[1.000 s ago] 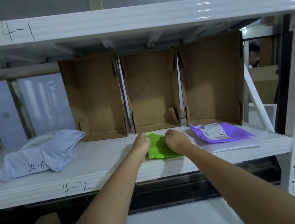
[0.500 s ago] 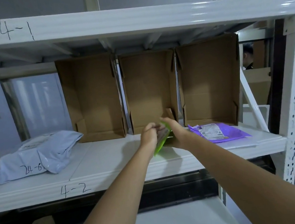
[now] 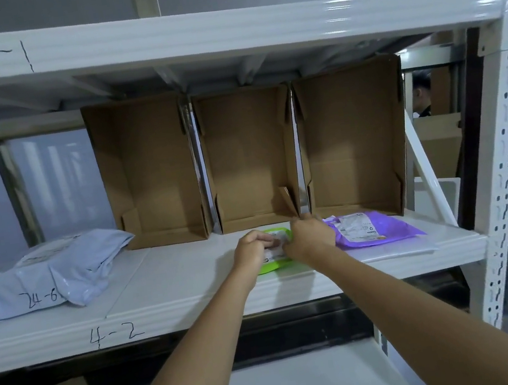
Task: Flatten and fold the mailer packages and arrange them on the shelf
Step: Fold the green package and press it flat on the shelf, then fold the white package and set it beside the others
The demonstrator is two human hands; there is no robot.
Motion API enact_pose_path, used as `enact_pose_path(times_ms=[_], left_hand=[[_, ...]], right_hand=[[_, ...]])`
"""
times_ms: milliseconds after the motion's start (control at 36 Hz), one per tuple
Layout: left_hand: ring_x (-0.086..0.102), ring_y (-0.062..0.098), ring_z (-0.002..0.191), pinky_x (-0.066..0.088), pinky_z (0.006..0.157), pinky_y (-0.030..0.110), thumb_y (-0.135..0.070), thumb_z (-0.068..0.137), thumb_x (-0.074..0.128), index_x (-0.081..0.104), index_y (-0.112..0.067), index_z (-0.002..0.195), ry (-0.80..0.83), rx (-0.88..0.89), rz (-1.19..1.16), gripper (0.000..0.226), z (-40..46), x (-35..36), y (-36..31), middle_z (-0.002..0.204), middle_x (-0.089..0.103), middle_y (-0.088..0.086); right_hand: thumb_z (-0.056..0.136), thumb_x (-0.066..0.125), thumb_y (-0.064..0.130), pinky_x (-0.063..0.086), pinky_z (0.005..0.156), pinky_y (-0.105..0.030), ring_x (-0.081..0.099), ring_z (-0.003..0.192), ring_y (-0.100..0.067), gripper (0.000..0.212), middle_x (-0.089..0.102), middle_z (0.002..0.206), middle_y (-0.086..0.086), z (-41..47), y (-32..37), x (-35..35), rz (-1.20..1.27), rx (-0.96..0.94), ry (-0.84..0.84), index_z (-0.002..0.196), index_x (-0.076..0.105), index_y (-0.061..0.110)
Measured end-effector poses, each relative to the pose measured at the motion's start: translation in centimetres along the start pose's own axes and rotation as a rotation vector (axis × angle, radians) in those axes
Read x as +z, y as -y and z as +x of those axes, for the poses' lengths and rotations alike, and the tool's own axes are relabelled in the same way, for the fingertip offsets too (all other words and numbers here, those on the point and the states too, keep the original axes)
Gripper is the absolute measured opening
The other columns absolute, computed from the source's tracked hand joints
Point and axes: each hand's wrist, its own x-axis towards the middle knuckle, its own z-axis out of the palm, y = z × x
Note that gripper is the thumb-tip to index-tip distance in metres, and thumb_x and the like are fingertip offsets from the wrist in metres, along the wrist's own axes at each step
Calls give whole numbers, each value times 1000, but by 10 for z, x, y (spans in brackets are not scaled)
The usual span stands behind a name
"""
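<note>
We hold the green mailer point(image 3: 275, 262) down on the shelf point(image 3: 173, 278), in front of the middle box point(image 3: 249, 157). Our left hand point(image 3: 252, 251) and right hand point(image 3: 310, 239) both curl their fingers on it, pinching its top. To fold it well, we should press it flat first, then crease it with even edges. We think its long side runs near to far, label up, with the purple mailer point(image 3: 372, 228) just to its right.

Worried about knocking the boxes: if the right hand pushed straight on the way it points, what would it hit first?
Probably the middle box: the right hand, on the green mailer, points at its lower right flap. Depth is unclear.
</note>
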Motion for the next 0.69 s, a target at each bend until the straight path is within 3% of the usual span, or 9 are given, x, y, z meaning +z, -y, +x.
enact_pose_path(times_ms=[83, 167, 278, 361, 444, 528, 583, 694], left_hand=[[57, 22, 86, 47, 73, 25, 8, 88, 39, 61, -14, 72, -88, 50, 23, 35, -2, -5, 1, 85, 63, 3], [60, 26, 93, 50, 87, 34, 7, 83, 40, 62, -18, 70, -166, 70, 58, 36, -2, -20, 4, 84, 65, 1], [59, 23, 98, 45, 80, 27, 1, 82, 51, 62, -19, 71, -188, 86, 145, 26, -2, -51, -1, 99, 69, 4], [58, 23, 98, 41, 75, 26, -3, 86, 50, 59, -19, 77, -168, 135, 296, 20, -5, -77, -1, 102, 67, 4], [59, 22, 94, 44, 77, 30, -9, 88, 47, 56, -25, 80, -166, 198, 558, 20, -15, -102, 2, 100, 66, 2], [59, 22, 96, 46, 80, 32, -16, 89, 50, 60, -21, 93, -199, 219, 676, 12, -21, -122, 3, 103, 65, 2], [59, 22, 96, 46, 80, 32, -21, 89, 51, 60, -18, 102, -249, 246, 756, 16, -24, -139, -2, 103, 64, 3], [59, 26, 97, 48, 79, 33, -21, 84, 55, 63, -14, 101, -425, 388, 896, 20, -26, -175, -23, 102, 66, 6]], right_hand=[[96, 46, 42, 43, 87, -36, 47, 121, -27, 39, 51, 129, -6, 6, 8, 9, -8, -210, -25, 125, 58, 18], [96, 37, 43, 39, 98, -39, 43, 127, -27, 45, 49, 138, -7, 8, 20, 19, -23, -325, 95, 133, 50, 22], [96, 26, 60, 21, 116, -48, 21, 145, -31, 65, 22, 158, -8, 5, 28, 30, -55, -327, 294, 151, 26, 24], [99, 21, 57, 13, 119, -49, 10, 148, -29, 65, 10, 162, -7, 6, 26, 35, -79, -283, 311, 153, 19, 22], [98, 21, 56, 14, 118, -49, 13, 147, -31, 64, 13, 161, -8, 12, 25, 35, -96, -216, 333, 152, 22, 21], [93, 20, 61, 17, 117, -49, 22, 144, -32, 71, 23, 158, -9, 19, 35, 33, -139, -112, 334, 151, 26, 20], [96, 21, 56, 19, 115, -48, 27, 141, -31, 65, 29, 155, -10, 18, 53, 31, -101, -96, 281, 149, 32, 21], [97, 37, 49, 38, 102, -41, 44, 129, -30, 56, 47, 142, -13, 13, 99, 25, 108, -113, 174, 141, 41, 15]])
